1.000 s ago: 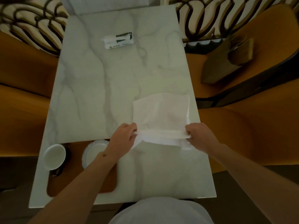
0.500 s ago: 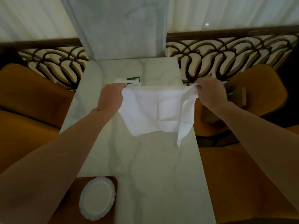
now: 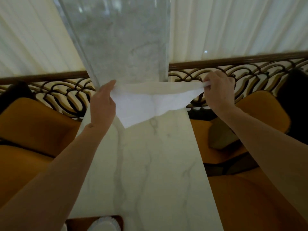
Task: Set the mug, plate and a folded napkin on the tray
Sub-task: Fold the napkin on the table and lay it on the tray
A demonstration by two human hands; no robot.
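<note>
Napkin point(image 3: 146, 104) is now up in the air, stretched between both hands over the far end of the marble table point(image 3: 150, 172), where a second ago it lay flat on the marble near the person with its near edge being turned over. The left hand point(image 3: 104, 104) pinches one top corner between thumb and fingers, the right hand point(image 3: 217, 90) has the other corner clamped in a closed pinch, and the cloth sags between them in a loose point, touching nothing below. The view has tilted up, so only a strip of the tray point(image 3: 75, 223) and the rim of the plate point(image 3: 106, 225) on it show at the bottom edge; the mug is out of sight. The fold looks undone or restarted, so the napkin is not ready for the tray
</note>
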